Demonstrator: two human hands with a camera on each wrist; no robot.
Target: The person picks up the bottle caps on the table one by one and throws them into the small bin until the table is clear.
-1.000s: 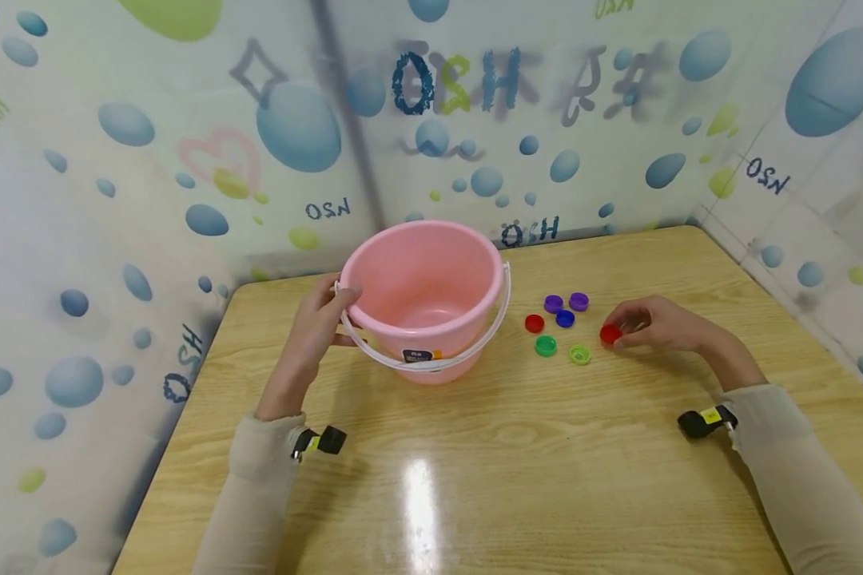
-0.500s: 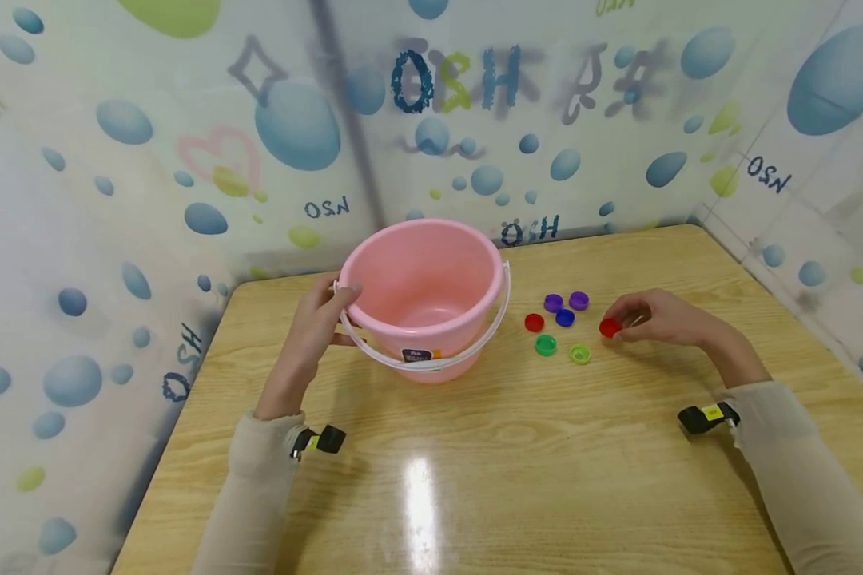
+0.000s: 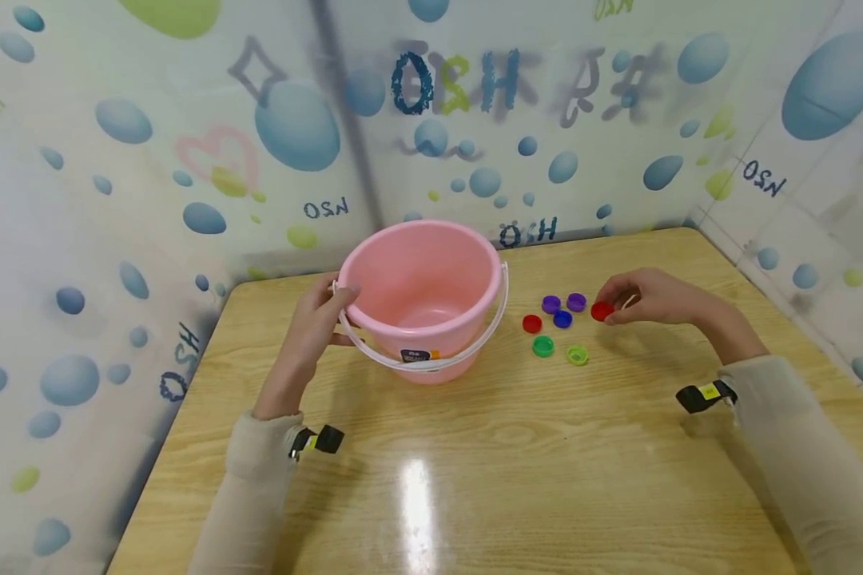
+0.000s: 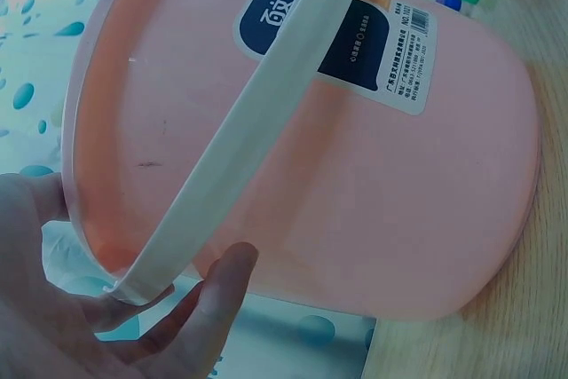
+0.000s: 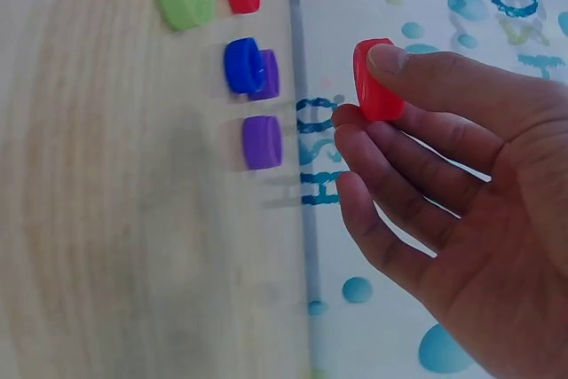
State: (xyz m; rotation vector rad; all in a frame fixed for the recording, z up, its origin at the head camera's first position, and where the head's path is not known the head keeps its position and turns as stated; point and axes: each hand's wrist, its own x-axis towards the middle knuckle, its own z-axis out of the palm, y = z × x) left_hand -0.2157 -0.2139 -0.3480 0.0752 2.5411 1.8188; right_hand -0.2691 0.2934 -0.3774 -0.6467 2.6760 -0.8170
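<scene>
Head view, left to right: left hand (image 3: 315, 327) clamped on pink bucket (image 3: 420, 275) at its left rim, thumb inside. Bucket on table (image 3: 518, 447), white handle (image 4: 253, 130) slung across its front. Right of it, on the table: red cap (image 3: 532, 323), green cap (image 3: 542, 346), purple cap (image 3: 550, 304), blue cap (image 3: 562, 319), second purple cap (image 3: 576, 302), lime cap (image 3: 578, 355). Then another red cap (image 3: 602, 311), off the table, pinched by right hand (image 3: 650, 297). Hands well apart.

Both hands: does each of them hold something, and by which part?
Yes. The right hand holds a red cap by its edge. The left hand holds the bucket by its rim, beside one end of the handle.
</scene>
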